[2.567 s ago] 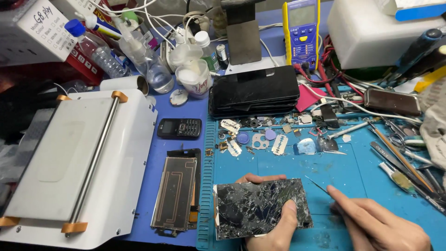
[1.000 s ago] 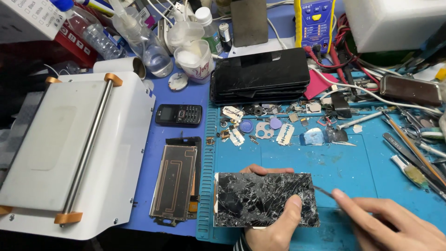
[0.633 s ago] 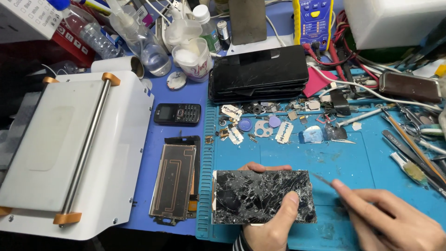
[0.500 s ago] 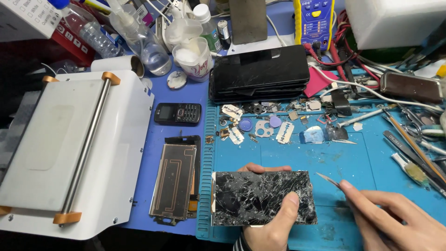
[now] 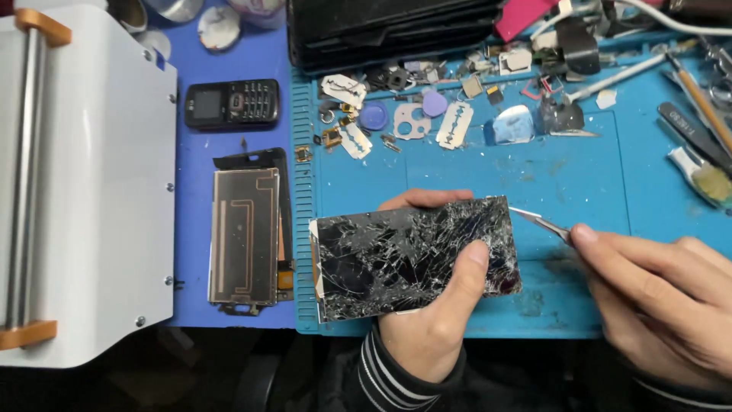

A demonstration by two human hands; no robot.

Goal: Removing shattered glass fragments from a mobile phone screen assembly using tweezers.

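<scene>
Shattered screen [image 5: 404,255] clamped in left hand [image 5: 435,320]; right hand [image 5: 663,290] pinches tweezers [image 5: 540,222] — work tip flat along right edge, avoid digging

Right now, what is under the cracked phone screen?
The left hand holds the cracked phone screen from below, its fingers showing past the far edge, above the blue mat. The palm and the mat directly beneath are covered.

The cracked phone screen [image 5: 415,259] was a dark rectangular panel webbed all over with white fracture lines, held lengthwise just above the blue mat. A slim metal blade tool [image 5: 540,222] lay tilted, its point just beside the panel's upper right corner.
</scene>
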